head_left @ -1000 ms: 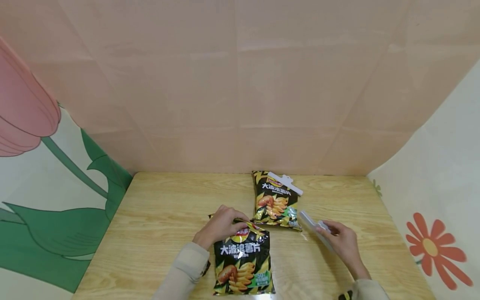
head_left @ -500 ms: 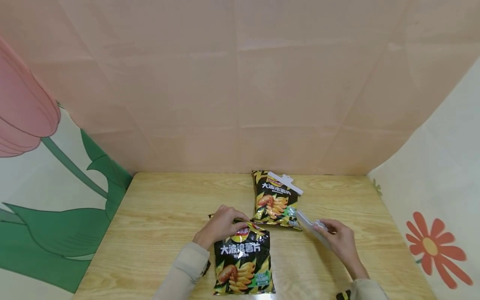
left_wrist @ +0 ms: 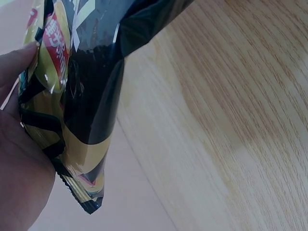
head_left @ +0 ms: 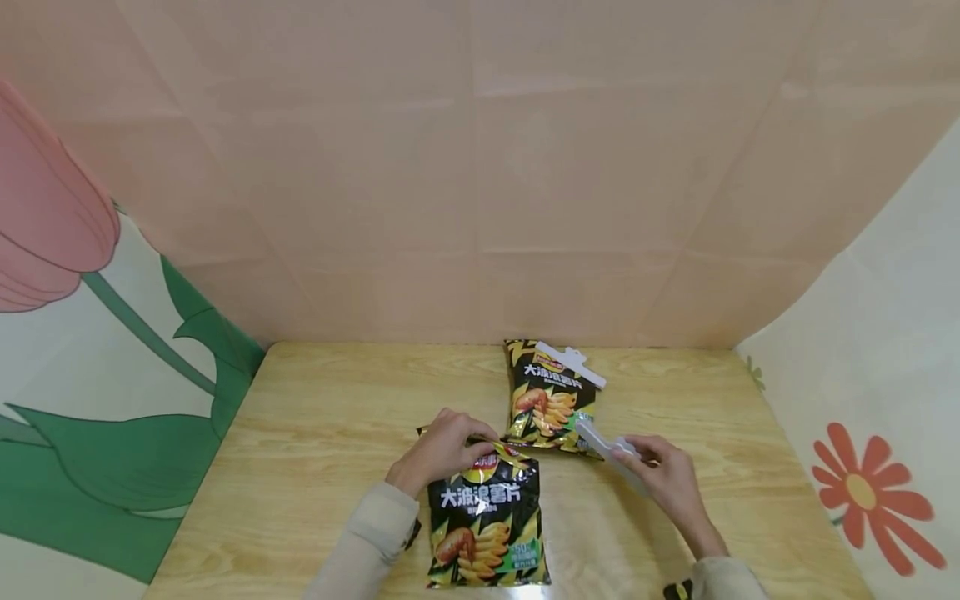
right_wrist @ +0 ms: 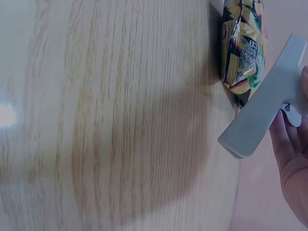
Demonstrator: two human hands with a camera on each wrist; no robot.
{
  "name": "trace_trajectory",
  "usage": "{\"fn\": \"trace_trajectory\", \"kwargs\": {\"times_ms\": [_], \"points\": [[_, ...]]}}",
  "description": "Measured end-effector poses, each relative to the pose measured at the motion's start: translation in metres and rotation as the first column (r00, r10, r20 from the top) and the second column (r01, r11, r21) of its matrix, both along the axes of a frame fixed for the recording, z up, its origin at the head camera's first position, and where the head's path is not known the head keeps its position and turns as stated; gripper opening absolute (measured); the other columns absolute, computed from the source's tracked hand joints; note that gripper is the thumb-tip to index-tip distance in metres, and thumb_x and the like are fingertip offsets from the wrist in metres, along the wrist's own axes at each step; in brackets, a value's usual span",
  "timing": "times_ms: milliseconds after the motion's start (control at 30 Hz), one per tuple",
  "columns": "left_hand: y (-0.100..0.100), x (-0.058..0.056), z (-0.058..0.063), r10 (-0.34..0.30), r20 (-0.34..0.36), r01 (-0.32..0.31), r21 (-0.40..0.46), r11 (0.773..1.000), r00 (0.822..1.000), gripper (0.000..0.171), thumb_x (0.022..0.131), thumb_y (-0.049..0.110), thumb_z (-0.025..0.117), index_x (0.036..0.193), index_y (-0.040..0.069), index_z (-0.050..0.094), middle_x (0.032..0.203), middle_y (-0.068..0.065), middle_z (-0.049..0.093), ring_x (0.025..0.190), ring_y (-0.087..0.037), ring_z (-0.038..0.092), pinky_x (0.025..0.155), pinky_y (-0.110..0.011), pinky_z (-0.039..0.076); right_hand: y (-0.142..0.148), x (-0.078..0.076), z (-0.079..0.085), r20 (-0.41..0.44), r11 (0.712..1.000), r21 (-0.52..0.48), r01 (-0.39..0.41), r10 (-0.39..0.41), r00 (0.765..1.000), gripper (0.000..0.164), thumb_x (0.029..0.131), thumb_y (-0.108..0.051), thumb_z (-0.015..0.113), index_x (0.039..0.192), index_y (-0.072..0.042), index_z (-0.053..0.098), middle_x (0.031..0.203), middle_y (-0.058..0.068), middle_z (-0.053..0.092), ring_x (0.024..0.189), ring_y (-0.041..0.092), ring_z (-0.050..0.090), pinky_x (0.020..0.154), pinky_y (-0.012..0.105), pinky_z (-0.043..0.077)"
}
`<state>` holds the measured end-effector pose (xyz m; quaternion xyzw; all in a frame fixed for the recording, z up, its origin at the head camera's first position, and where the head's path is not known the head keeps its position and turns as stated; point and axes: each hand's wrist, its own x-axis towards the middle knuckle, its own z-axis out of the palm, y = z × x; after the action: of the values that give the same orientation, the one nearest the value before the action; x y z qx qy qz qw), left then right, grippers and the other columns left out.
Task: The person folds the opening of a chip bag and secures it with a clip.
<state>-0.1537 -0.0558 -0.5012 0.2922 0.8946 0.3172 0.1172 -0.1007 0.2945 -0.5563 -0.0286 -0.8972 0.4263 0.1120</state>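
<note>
My left hand pinches the top edge of a black and yellow chip bag lying near the table's front. In the left wrist view that top edge of the chip bag looks folded over, with the thumb on it. My right hand holds a white bag clip by its handle, above the table to the right of the bag. The right wrist view shows the clip as a long flat bar; whether its jaws are parted cannot be seen.
A second chip bag lies farther back, with another white clip across its top. The wooden table meets a pink cloth backdrop behind, and flower-printed cloths stand at both sides.
My right hand has moved a little to the left with the clip, closer to the front chip bag. The left hand and both bags stay where they were.
</note>
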Motion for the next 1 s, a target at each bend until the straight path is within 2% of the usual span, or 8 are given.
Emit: {"fn": "trace_trajectory", "kwargs": {"times_ms": [133, 200, 367, 433, 533, 600, 767, 1000], "points": [[0.003, 0.0, -0.001, -0.004, 0.014, 0.004, -0.003, 1.0, 1.0, 0.019, 0.097, 0.024, 0.065, 0.112, 0.02, 0.076, 0.084, 0.008, 0.076, 0.038, -0.003, 0.035, 0.109, -0.046, 0.038, 0.0, 0.001, 0.002, 0.003, 1.0, -0.005, -0.01, 0.01, 1.0, 0.029, 0.079, -0.01, 0.083, 0.104, 0.002, 0.074, 0.094, 0.018, 0.073, 0.074, -0.008, 0.057, 0.067, 0.015, 0.053], [0.004, -0.002, -0.001, -0.006, 0.011, 0.006, 0.006, 1.0, 1.0, 0.02, 0.098, 0.023, 0.063, 0.113, 0.019, 0.076, 0.082, 0.009, 0.075, 0.037, -0.003, 0.034, 0.111, -0.047, 0.036, 0.0, -0.001, 0.003, 0.007, 1.0, 0.0, -0.016, 0.016, 1.0, 0.029, 0.08, -0.013, 0.082, 0.105, 0.001, 0.074, 0.095, 0.017, 0.073, 0.074, -0.006, 0.057, 0.067, 0.016, 0.052], [0.003, -0.007, 0.004, -0.013, -0.023, 0.013, 0.013, 1.0, 1.0, 0.022, 0.098, 0.018, 0.061, 0.115, 0.018, 0.075, 0.056, 0.01, 0.06, 0.034, -0.001, 0.031, 0.111, -0.048, 0.037, -0.004, -0.008, 0.006, 0.04, 0.999, 0.011, -0.044, 0.044, 0.998, 0.031, 0.084, -0.02, 0.08, 0.107, -0.002, 0.074, 0.1, 0.016, 0.073, 0.077, -0.004, 0.058, 0.069, 0.016, 0.052], [0.002, -0.006, 0.006, -0.013, -0.023, 0.013, 0.01, 1.0, 1.0, 0.022, 0.098, 0.016, 0.061, 0.115, 0.017, 0.075, 0.055, 0.01, 0.06, 0.034, -0.002, 0.031, 0.113, -0.049, 0.036, -0.006, -0.009, 0.007, 0.052, 0.999, -0.001, -0.048, 0.048, 0.997, 0.031, 0.084, -0.02, 0.08, 0.108, -0.002, 0.074, 0.101, 0.016, 0.073, 0.077, -0.004, 0.058, 0.071, 0.016, 0.052], [0.0, -0.003, 0.007, -0.012, -0.003, 0.012, 0.005, 1.0, 1.0, 0.023, 0.097, 0.015, 0.061, 0.115, 0.016, 0.075, 0.063, 0.007, 0.067, 0.034, -0.003, 0.033, 0.115, -0.051, 0.033, -0.01, -0.007, 0.006, 0.072, 0.998, -0.012, -0.056, 0.057, 0.996, 0.031, 0.083, -0.017, 0.081, 0.108, -0.001, 0.074, 0.102, 0.017, 0.073, 0.077, -0.004, 0.059, 0.071, 0.016, 0.052], [-0.001, -0.001, 0.007, -0.013, 0.002, 0.013, 0.001, 1.0, 1.0, 0.023, 0.097, 0.014, 0.06, 0.115, 0.016, 0.075, 0.076, 0.004, 0.074, 0.034, -0.003, 0.034, 0.114, -0.052, 0.033, -0.012, -0.005, 0.006, 0.069, 0.998, -0.022, -0.061, 0.062, 0.996, 0.03, 0.083, -0.015, 0.081, 0.107, 0.0, 0.074, 0.101, 0.018, 0.073, 0.076, -0.004, 0.058, 0.07, 0.016, 0.053], [0.0, -0.004, 0.009, -0.004, -0.018, 0.004, 0.006, 1.0, 1.0, 0.024, 0.097, 0.013, 0.059, 0.116, 0.015, 0.075, 0.095, 0.001, 0.078, 0.034, -0.003, 0.034, 0.109, -0.052, 0.039, -0.016, -0.006, 0.01, 0.01, 0.996, -0.04, -0.08, 0.081, 0.997, 0.029, 0.082, -0.013, 0.081, 0.105, 0.002, 0.074, 0.098, 0.02, 0.073, 0.075, -0.003, 0.059, 0.069, 0.015, 0.052], [0.0, -0.001, 0.009, -0.03, 0.012, 0.03, 0.006, 1.0, 0.999, 0.027, 0.098, 0.011, 0.056, 0.117, 0.014, 0.074, 0.076, -0.001, 0.074, 0.035, -0.002, 0.033, 0.11, -0.051, 0.038, -0.023, 0.001, 0.013, 0.012, 0.994, -0.06, -0.091, 0.092, 0.996, 0.028, 0.08, -0.011, 0.082, 0.104, 0.003, 0.074, 0.098, 0.021, 0.073, 0.075, -0.004, 0.059, 0.069, 0.016, 0.053]]}}
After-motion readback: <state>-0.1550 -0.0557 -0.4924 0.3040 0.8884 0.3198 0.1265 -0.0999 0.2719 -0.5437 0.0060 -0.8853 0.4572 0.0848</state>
